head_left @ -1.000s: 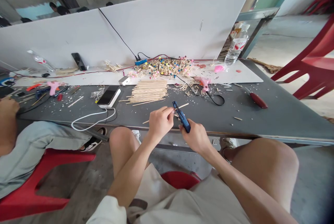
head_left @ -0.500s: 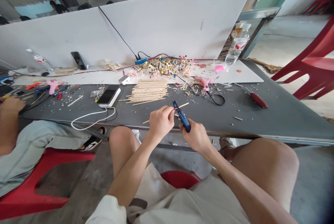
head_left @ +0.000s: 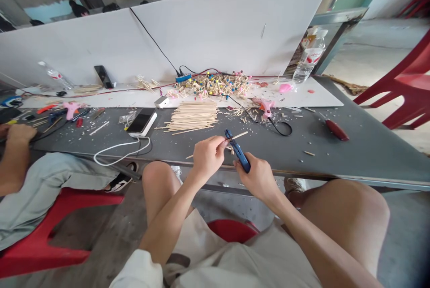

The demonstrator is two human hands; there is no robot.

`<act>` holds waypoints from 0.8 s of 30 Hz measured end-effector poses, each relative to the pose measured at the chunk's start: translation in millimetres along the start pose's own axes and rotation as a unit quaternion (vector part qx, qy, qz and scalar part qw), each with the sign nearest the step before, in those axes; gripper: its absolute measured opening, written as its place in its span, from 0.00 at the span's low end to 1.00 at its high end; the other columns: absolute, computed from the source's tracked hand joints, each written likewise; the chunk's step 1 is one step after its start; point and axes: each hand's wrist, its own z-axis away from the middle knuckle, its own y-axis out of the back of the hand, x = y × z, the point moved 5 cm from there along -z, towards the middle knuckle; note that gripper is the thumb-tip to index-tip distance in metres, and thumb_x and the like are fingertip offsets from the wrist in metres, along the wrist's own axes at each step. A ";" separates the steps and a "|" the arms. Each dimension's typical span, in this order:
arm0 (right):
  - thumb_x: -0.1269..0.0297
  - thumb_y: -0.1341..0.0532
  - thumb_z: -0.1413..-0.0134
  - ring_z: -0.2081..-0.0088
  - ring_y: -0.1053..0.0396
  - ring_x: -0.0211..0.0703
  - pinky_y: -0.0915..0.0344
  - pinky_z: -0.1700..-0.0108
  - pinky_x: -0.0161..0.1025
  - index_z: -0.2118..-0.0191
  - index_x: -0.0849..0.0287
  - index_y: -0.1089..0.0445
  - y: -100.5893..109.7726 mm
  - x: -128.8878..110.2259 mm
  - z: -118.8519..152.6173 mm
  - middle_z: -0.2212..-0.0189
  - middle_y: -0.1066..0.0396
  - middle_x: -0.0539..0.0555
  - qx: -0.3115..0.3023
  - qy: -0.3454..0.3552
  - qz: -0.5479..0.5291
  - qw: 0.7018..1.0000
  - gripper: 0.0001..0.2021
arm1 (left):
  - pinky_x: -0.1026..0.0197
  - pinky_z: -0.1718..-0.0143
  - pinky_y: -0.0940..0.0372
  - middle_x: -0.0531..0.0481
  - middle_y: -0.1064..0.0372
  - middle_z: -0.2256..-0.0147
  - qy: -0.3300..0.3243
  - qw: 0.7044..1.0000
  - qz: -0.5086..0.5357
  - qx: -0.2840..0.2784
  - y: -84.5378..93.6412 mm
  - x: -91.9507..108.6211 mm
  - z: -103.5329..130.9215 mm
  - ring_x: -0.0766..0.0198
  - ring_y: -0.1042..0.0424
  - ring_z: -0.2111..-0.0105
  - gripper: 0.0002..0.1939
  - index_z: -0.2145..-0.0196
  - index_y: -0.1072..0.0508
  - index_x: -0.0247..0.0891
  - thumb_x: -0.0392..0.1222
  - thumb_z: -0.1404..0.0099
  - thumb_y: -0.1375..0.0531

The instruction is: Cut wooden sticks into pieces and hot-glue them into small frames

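Note:
Between finger and thumb my left hand (head_left: 208, 156) pinches a thin wooden stick (head_left: 240, 135), whose end sticks out to the right past the tool. My right hand (head_left: 257, 175) is closed round the handles of blue pliers (head_left: 239, 152). The jaws of the pliers are at the stick, close to my left fingertips; whether they bite on it I cannot tell. Just beyond my hands lies a bundle of wooden sticks (head_left: 193, 117) on the grey table (head_left: 282, 153). A few short cut pieces lie under the pliers.
Behind the bundle is a heap of stick pieces with coloured balls (head_left: 215, 85). A pink glue gun (head_left: 267, 108), a red-handled tool (head_left: 337, 130), a white power bank (head_left: 143, 123) with cable and a water bottle (head_left: 309, 58) stand around. At left a co-worker's hand (head_left: 20, 135) shows.
The view has shifted slightly. The pliers and my right hand sit a little further right and lower, with the stick still across the jaws. My left grip looks the same.

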 end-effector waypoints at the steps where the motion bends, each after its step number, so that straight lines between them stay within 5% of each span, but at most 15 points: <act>1: 0.56 0.44 0.41 0.76 0.36 0.43 0.48 0.71 0.36 0.68 0.55 0.36 0.3 -0.1 0.5 0.77 0.31 0.51 0.002 0.004 -0.004 1.000 0.09 | 0.64 0.72 0.48 0.51 0.29 0.75 0.007 1.000 0.014 -0.006 0.1 -0.5 -0.1 0.67 0.36 0.75 0.16 0.71 0.27 0.38 0.42 0.28 0.47; 5: 0.56 0.44 0.41 0.73 0.34 0.43 0.45 0.69 0.36 0.63 0.56 0.32 2.1 0.3 1.9 0.72 0.28 0.53 0.011 0.008 -0.028 1.000 0.10 | 0.64 0.75 0.50 0.54 0.36 0.80 0.031 0.996 0.072 -0.041 -3.0 -4.2 -0.1 0.68 0.41 0.79 0.16 0.70 0.26 0.37 0.44 0.28 0.48; 8: 0.56 0.43 0.42 0.74 0.35 0.42 0.44 0.69 0.36 0.63 0.57 0.32 3.0 0.3 1.7 0.72 0.28 0.52 0.001 0.000 -0.039 0.999 0.10 | 0.65 0.75 0.47 0.52 0.31 0.77 0.018 0.995 0.089 -0.034 -3.6 -4.9 -0.5 0.67 0.37 0.78 0.16 0.68 0.24 0.37 0.44 0.28 0.47; 13: 0.56 0.42 0.42 0.76 0.37 0.40 0.46 0.70 0.35 0.66 0.56 0.33 2.2 -2.4 1.2 0.77 0.31 0.49 -0.018 -0.012 -0.073 0.997 0.09 | 0.64 0.71 0.42 0.48 0.24 0.69 -0.028 0.999 0.042 0.018 -0.4 -2.2 0.1 0.66 0.30 0.73 0.14 0.67 0.24 0.37 0.42 0.28 0.46; 24: 0.55 0.42 0.42 0.76 0.36 0.40 0.46 0.72 0.35 0.66 0.57 0.32 -2.1 -2.8 1.4 0.79 0.31 0.49 -0.026 -0.022 -0.098 0.995 0.11 | 0.65 0.70 0.42 0.49 0.25 0.68 -0.037 0.999 -0.015 0.020 -1.5 -1.7 1.1 0.67 0.31 0.73 0.13 0.64 0.24 0.38 0.39 0.28 0.48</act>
